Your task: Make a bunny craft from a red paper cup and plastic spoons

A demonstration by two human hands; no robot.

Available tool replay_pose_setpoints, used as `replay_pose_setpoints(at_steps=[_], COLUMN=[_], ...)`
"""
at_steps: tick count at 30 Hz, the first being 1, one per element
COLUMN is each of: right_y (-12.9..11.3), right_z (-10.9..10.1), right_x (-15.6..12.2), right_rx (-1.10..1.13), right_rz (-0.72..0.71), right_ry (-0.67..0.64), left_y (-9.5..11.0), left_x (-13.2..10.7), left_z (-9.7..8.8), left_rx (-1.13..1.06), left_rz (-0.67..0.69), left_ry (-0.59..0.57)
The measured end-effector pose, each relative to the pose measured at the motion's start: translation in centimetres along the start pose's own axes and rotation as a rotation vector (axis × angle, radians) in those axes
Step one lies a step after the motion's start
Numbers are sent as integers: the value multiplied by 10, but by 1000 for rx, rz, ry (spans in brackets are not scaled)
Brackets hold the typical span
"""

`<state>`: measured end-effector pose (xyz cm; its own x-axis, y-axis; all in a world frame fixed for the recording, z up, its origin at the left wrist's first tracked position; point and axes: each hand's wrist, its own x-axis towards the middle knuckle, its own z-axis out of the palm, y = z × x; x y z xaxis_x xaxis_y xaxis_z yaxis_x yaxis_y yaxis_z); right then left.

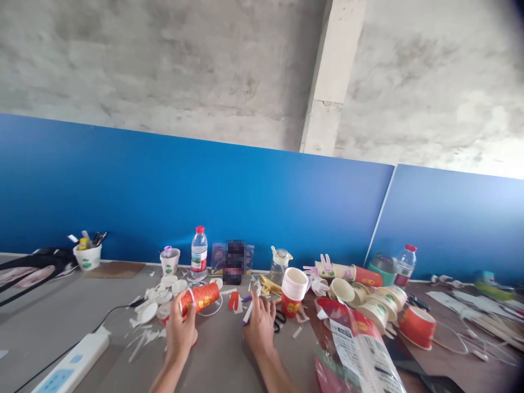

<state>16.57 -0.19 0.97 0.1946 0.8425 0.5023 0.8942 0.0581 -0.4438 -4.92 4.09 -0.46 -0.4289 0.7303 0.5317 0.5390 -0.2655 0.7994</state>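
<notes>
My left hand (180, 327) is wrapped round a red paper cup (207, 298) with yellow print, tipped on its side with its base pointing right. To the right, my right hand (261, 322) is low over the table, fingers curled forward. A white marker with a purple end (248, 313) shows along its thumb side and seems gripped; the fingertips partly hide it. Black-handled scissors (279, 322) lie right beside that hand. A stack of red paper cups (293, 289) stands just beyond them. Between my hands is a red paper cutout (233, 301).
White paper scraps (147, 312) litter the table left of my hands. Water bottles (199, 259), a glass jug (280, 265) and a pen cup (88, 256) stand along the blue partition (164, 191). A plastic bag (356, 344) and tumbled cups crowd the right; a power strip (73, 363) lies front left.
</notes>
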Motion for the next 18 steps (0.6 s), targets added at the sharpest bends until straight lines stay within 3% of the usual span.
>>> replay_pose_setpoints(at_steps=[4,7,14,18], right_y=[-7,-8,-6,-6], right_z=[-2,0,0,1], right_x=[-4,-5,-5,-5], right_rx=[-25,-44,-19,93], right_rz=[11,8,-15,-125], right_ry=[-158,-224,-191,-140], left_y=[-7,-10,-4,3], left_x=[-5,-7,-8,-8], left_z=[9,11,8,7], left_rx=[78,153,286,303], left_rz=[99,150,88,37], left_ry=[-142,-169,-149,-127])
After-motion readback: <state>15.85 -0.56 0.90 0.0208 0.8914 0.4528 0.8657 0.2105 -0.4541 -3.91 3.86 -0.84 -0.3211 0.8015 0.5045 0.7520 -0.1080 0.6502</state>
